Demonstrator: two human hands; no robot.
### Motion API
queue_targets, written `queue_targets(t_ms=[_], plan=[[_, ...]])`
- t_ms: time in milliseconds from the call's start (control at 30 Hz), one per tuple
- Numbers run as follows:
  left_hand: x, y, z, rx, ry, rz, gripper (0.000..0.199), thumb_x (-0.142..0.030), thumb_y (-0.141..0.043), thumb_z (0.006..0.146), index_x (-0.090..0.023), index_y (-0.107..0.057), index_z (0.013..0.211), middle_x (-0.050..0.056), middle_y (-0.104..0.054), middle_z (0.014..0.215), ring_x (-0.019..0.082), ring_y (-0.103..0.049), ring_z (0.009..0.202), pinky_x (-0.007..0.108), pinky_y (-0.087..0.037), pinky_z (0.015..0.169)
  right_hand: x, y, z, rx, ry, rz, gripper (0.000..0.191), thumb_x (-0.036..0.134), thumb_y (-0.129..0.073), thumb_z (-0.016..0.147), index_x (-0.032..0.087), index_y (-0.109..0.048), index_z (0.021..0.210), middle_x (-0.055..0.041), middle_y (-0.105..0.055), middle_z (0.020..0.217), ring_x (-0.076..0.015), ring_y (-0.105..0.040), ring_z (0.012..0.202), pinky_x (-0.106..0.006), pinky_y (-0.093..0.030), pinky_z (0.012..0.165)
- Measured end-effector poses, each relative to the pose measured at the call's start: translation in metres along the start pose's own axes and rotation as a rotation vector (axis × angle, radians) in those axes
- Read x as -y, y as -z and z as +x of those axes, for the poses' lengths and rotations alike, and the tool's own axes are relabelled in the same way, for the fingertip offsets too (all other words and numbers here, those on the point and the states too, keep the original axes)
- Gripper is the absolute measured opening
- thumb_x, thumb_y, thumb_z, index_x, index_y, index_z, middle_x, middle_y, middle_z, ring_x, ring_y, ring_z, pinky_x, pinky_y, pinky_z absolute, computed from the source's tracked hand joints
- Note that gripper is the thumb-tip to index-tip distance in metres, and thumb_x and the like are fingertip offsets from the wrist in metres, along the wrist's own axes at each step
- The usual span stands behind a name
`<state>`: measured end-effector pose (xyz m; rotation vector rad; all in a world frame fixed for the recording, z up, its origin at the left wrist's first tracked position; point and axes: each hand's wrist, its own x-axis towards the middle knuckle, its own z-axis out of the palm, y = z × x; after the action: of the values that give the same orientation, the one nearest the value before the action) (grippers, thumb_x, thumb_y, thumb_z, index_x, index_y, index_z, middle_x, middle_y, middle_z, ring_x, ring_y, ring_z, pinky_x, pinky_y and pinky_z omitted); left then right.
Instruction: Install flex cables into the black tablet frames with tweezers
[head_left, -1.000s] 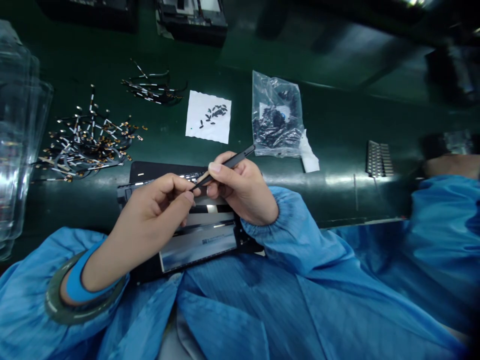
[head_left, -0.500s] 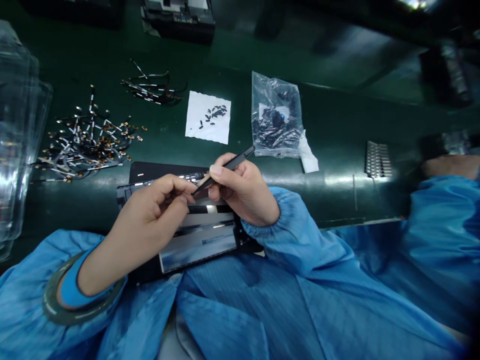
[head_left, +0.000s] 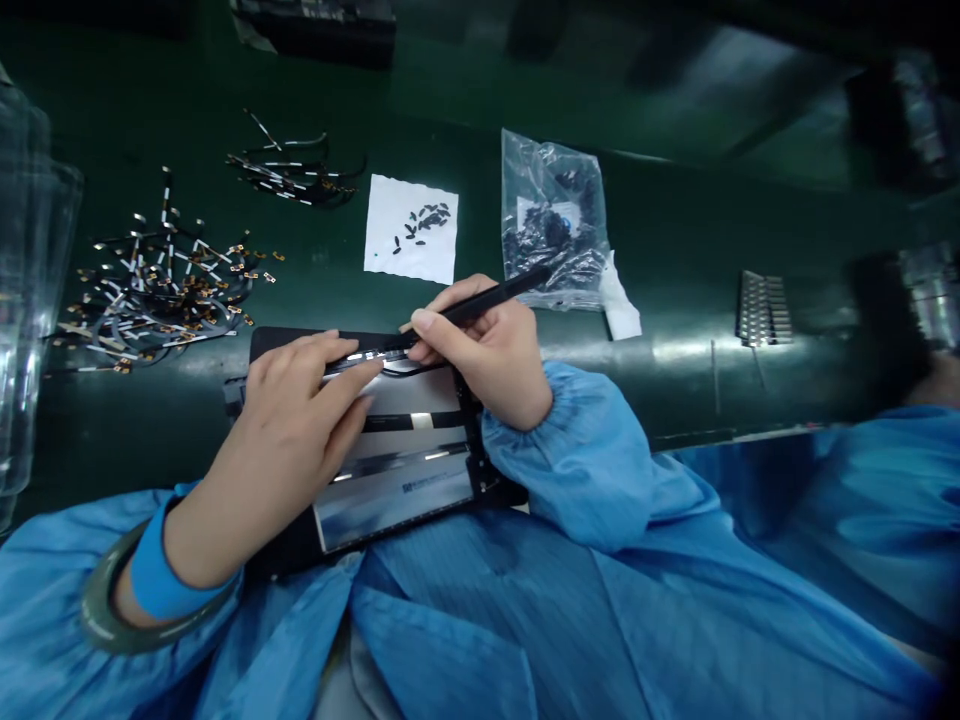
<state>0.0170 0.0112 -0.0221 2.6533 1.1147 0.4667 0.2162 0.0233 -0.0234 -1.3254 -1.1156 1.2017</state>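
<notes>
In the head view a dark flat electronic device with silvery panels lies before me, its upper edge lined with small parts. My left hand rests over its left side, fingers stretched out and lying along that upper edge. Between the thumb and fingers of my right hand is a pair of black tweezers. Their tips point down-left to the small parts on the device's upper edge. A thin black cable curves just below there. Whether the tips grip anything is too small to tell.
White paper bearing small black pieces lies beyond the device. Right of it is a clear bag of black parts. Flex cables are heaped at left, near clear plastic trays. Metal pieces and another person's sleeve are at right.
My left hand has gone from a raised pinch near the tweezer tips to lying flat on the device. The tweezers have come down to the device's upper edge.
</notes>
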Motion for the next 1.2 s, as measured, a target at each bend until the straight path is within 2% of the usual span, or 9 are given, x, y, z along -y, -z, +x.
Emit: queue_targets(t_ms=[167,433,633,767,900,1000,1200], plan=[[-0.001,-0.002,0.001,-0.051,-0.001,0.002,0.025,-0.023,-0.051,0.094,-0.015,-0.063,0.114,0.016,-0.061,0.117,0.032,-0.055,0.118,0.048,-0.045,0.094,-0.004,0.000,-0.003,0.036,0.048,-0.157,0.034,0.050,-0.071,0.077,0.020,-0.057,0.081,0.0037,-0.064,0.070,-0.0106,-0.068,0.061,-0.023,-0.056,0.059],[-0.003,-0.003,0.004,-0.083,-0.034,0.005,0.024,-0.021,-0.051,0.094,-0.011,-0.064,0.112,0.017,-0.063,0.112,0.032,-0.059,0.112,0.046,-0.047,0.088,-0.006,-0.001,-0.006,0.035,0.161,-0.382,0.017,0.035,-0.067,0.083,0.020,-0.058,0.080,0.0013,-0.065,0.077,-0.0112,-0.066,0.068,-0.024,-0.054,0.063],[-0.005,-0.003,0.012,-0.037,-0.056,0.082,0.024,-0.023,-0.047,0.095,-0.012,-0.065,0.106,0.015,-0.064,0.107,0.031,-0.061,0.100,0.044,-0.048,0.079,-0.003,0.000,-0.006,-0.092,0.076,-0.129,0.029,0.047,-0.068,0.080,0.022,-0.053,0.080,0.0048,-0.062,0.069,-0.0092,-0.066,0.061,-0.022,-0.055,0.058],[-0.006,-0.001,0.021,-0.027,-0.080,0.141,0.025,-0.021,-0.044,0.095,-0.014,-0.067,0.094,0.011,-0.066,0.095,0.027,-0.061,0.088,0.042,-0.047,0.075,-0.003,0.005,-0.008,-0.173,0.103,-0.062,0.033,0.051,-0.067,0.080,0.023,-0.051,0.082,0.0049,-0.065,0.072,-0.0079,-0.065,0.057,-0.021,-0.055,0.056],[-0.003,0.004,0.031,-0.026,-0.071,0.104,0.027,-0.020,-0.041,0.095,-0.019,-0.069,0.095,0.009,-0.067,0.097,0.027,-0.062,0.091,0.045,-0.047,0.082,-0.001,0.010,-0.013,-0.237,0.112,-0.096,0.030,0.051,-0.063,0.084,0.024,-0.050,0.085,0.0034,-0.068,0.079,-0.0088,-0.066,0.061,-0.023,-0.056,0.061],[0.004,0.006,0.035,0.003,-0.076,0.059,0.032,-0.020,-0.037,0.095,-0.023,-0.069,0.101,0.008,-0.069,0.102,0.027,-0.063,0.097,0.048,-0.047,0.089,0.001,0.013,-0.018,-0.291,0.120,-0.139,0.028,0.050,-0.062,0.085,0.025,-0.050,0.085,0.0030,-0.067,0.075,-0.0104,-0.065,0.060,-0.026,-0.056,0.061],[0.021,0.004,0.024,0.069,-0.150,-0.008,0.037,-0.011,-0.037,0.093,-0.022,-0.064,0.116,0.009,-0.067,0.120,0.025,-0.060,0.116,0.051,-0.042,0.106,0.000,0.022,-0.029,-0.383,0.213,-0.135,0.026,0.049,-0.064,0.085,0.026,-0.051,0.083,0.0027,-0.064,0.075,-0.0120,-0.064,0.060,-0.031,-0.056,0.066]])
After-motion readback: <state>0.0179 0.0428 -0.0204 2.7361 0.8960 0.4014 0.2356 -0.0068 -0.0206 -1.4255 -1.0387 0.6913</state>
